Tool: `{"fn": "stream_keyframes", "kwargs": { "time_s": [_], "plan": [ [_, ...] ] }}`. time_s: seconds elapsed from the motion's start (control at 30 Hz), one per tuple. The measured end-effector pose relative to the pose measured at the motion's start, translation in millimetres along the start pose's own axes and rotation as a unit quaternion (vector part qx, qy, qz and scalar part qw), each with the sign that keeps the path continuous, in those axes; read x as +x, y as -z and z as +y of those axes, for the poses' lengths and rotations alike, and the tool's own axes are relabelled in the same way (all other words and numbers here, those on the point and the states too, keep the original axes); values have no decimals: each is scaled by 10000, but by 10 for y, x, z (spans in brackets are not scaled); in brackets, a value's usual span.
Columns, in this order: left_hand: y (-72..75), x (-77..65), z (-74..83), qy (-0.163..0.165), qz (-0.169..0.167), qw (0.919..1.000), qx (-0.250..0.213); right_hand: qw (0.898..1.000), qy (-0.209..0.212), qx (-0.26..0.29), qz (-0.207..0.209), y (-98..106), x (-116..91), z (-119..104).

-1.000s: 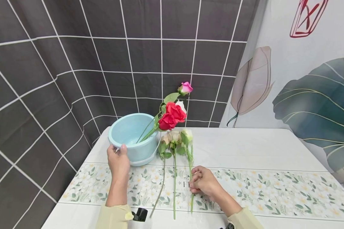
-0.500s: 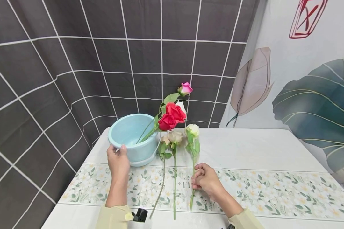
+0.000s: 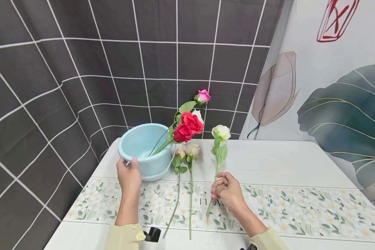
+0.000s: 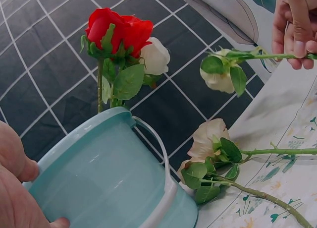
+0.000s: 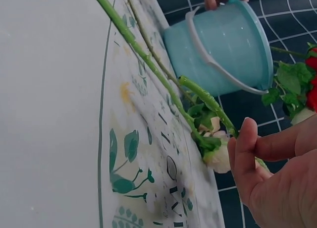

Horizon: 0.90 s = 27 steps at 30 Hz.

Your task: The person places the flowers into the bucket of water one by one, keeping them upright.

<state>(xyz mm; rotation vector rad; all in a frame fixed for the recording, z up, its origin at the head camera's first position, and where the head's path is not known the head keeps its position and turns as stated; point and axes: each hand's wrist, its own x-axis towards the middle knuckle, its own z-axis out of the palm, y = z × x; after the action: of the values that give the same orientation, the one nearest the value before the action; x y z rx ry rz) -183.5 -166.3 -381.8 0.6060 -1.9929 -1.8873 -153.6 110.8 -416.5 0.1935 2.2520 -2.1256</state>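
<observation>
My left hand [image 3: 129, 177] grips the near-left rim of a light blue bucket [image 3: 153, 166], thumb and fingers over its edge. Red roses [image 3: 187, 127], a white rose [image 3: 198, 115] and a pink rose [image 3: 202, 96] lean out of it to the right. Between thumb and fingers, my right hand [image 3: 229, 192] pinches the green stem of a cream-white rose [image 3: 221, 133], held above the table with its bloom pointing away. In the right wrist view the cut end of that stem [image 5: 208, 99] sticks out past my fingers. Two pale roses [image 3: 191, 150] lie side by side between bucket and right hand.
The white table [image 3: 284, 159] carries a printed floral band [image 3: 290, 208] across its front. A dark tile-patterned curtain [image 3: 156, 62] hangs behind and to the left, a leaf-printed one [image 3: 340, 114] at the right. The bucket's pale handle [image 4: 161, 188] hangs down its side.
My right hand has lifted the cream-white rose off the table and moved it slightly right, away from the two pale roses. My left hand and the bucket stay put.
</observation>
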Motion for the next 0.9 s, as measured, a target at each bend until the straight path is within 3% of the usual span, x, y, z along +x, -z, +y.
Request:
{"fn": "stream_keyframes", "kwargs": {
  "time_s": [0.1,0.2,0.3,0.47,0.53,0.6,0.73,0.9],
  "plan": [
    [-12,208,-245,-86,17,10000,8,9999,27,90,80,2,-8,-39],
    [-18,284,-328,-57,23,10000,63,9997,161,142,147,5,1,-61],
    [-12,236,-277,-3,13,9999,103,9990,395,83,191,20,39,-37],
    [0,-58,51,-40,-10,10000,26,9974,714,43,68,78,167,106],
    [2,-81,73,-41,-10,10000,16,9963,854,94,44,86,187,129],
    [2,-9,-11,10,-10,10000,78,9955,932,135,119,74,168,94],
    [-10,295,-356,34,-15,9999,127,9953,894,281,255,36,90,-59],
    [-44,646,-757,-234,103,9995,184,9959,720,431,351,11,29,-240]
  ]
}}
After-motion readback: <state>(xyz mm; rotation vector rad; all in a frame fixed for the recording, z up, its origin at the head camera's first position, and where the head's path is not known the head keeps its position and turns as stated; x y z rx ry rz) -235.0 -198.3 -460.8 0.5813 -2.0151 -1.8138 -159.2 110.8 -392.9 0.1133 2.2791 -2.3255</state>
